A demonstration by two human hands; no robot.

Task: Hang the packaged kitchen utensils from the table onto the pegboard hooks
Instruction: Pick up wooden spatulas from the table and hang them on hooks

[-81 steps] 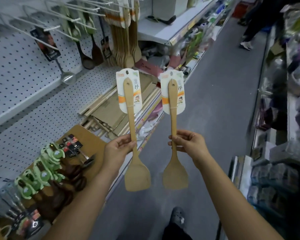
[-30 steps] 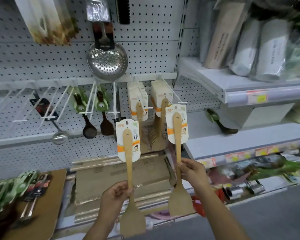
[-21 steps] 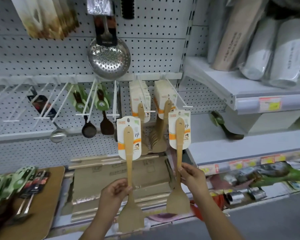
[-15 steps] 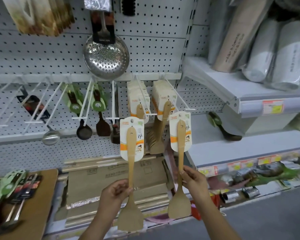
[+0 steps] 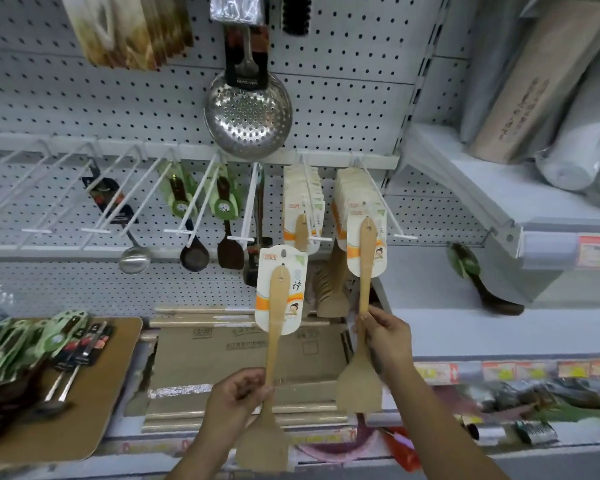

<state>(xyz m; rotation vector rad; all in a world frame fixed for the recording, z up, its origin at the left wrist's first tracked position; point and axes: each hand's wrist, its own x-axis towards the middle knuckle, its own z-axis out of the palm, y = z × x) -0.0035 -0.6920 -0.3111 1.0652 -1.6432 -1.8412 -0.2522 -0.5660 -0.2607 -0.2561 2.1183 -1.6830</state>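
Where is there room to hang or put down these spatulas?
The hooks left of the black-carded ladle hang bare. The grey shelf lies bare between the right hand and the dark spoon. Crowded: both spatula stacks and the left half of the wooden table.

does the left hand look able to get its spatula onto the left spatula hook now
Probably yes: the left hand grips its spatula with the card below-left of that hook, nothing between. The right hand holds a second spatula at the next hook, not across.
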